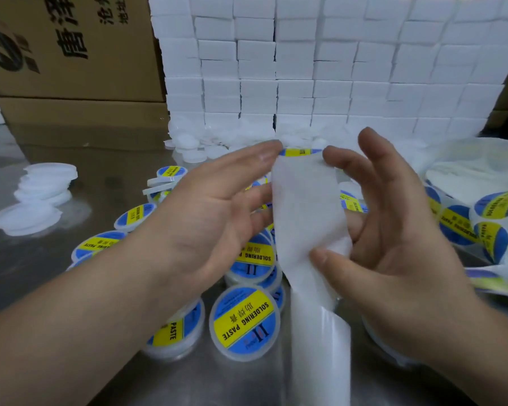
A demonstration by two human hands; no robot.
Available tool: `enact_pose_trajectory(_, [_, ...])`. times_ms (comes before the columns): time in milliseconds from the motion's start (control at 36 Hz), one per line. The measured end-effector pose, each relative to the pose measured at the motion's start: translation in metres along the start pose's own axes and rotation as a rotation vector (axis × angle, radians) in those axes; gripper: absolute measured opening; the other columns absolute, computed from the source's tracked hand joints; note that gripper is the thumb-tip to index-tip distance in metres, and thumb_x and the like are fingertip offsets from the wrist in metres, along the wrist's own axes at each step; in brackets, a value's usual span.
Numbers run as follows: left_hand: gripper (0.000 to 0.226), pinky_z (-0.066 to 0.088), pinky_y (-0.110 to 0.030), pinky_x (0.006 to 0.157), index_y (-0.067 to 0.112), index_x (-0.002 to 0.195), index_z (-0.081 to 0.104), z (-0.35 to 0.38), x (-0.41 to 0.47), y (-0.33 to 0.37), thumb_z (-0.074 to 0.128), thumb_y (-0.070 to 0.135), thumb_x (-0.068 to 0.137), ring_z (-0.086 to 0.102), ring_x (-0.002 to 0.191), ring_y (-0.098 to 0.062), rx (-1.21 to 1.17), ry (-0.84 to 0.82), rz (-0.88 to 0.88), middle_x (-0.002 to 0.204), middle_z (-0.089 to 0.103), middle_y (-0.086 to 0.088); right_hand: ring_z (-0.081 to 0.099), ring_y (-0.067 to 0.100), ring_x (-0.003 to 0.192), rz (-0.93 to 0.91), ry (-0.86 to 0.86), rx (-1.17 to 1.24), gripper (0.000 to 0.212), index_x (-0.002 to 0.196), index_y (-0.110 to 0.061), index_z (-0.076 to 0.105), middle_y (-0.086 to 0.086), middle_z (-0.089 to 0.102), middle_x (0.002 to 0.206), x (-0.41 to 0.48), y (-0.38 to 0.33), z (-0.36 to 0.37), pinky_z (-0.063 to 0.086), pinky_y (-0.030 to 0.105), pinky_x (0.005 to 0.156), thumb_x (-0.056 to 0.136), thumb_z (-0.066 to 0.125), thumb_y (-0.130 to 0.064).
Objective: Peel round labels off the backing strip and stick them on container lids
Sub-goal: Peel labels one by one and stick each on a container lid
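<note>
Head view: two hands, one backing strip point(305, 206), one label point(298, 152) at its top edge.
It was pinched upright by right hand point(393, 230) over labelled lids point(244, 320); left hand point(206, 218) had straight fingers touching label; lid count unclear.

a tall wall of small white rectangular cardboard boxes point(335, 68), stacked in tight rows, fills the back of the scene. just left of that wall stands a large brown corrugated carton point(71, 54) printed with black characters and a round logo, resting on a second plain brown carton point(82, 109). the wall's foot rests on a shiny grey steel tabletop point(18, 259), and a crumpled translucent plastic bag point(467, 153) lies before its right end.
</note>
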State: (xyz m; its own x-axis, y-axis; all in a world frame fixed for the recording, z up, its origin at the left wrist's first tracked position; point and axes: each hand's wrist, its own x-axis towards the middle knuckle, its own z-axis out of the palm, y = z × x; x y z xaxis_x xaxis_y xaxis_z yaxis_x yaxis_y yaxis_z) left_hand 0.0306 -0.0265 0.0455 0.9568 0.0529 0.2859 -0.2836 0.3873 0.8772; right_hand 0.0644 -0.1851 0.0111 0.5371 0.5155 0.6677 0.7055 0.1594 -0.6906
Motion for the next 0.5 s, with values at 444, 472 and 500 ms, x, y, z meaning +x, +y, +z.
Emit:
enact_pose_trajectory(444, [0.043,0.054,-0.033,0.078,0.023,0.094,0.072,0.005,-0.004,-0.004,0.052,-0.002,0.064,0.066,0.08,-0.015,0.221,-0.001,0.126,0.097,0.071,0.005,0.061,0.025,0.069,0.286,0.252,-0.004,0.023,0.062,-0.041,0.069,-0.01,0.066,0.061,0.01,0.004,-0.006,0.05,0.054,0.081,0.06,0.05,-0.054])
enact_pose_trajectory(472, [0.049,0.052,-0.037,0.081,0.031,0.099,0.07,0.004,-0.006,-0.006,0.051,0.002,0.065,0.063,0.081,-0.017,0.334,-0.009,0.129,0.096,0.071,0.008,0.062,0.026,0.073,0.274,0.25,0.013,0.025,0.065,-0.041,0.069,-0.01,0.066,0.064,0.01,0.004,-0.005,0.05,0.052,0.083,0.06,0.049,-0.055])
enact_pose_trajectory(500, [0.053,0.049,-0.04,0.078,0.041,0.103,0.066,0.003,-0.007,-0.008,0.05,0.005,0.066,0.055,0.075,-0.02,0.438,-0.018,0.128,0.088,0.069,0.007,0.064,0.023,0.077,0.246,0.227,0.042,0.026,0.072,-0.039,0.07,-0.009,0.068,0.071,0.01,0.001,-0.004,0.053,0.046,0.082,0.064,0.05,-0.053])
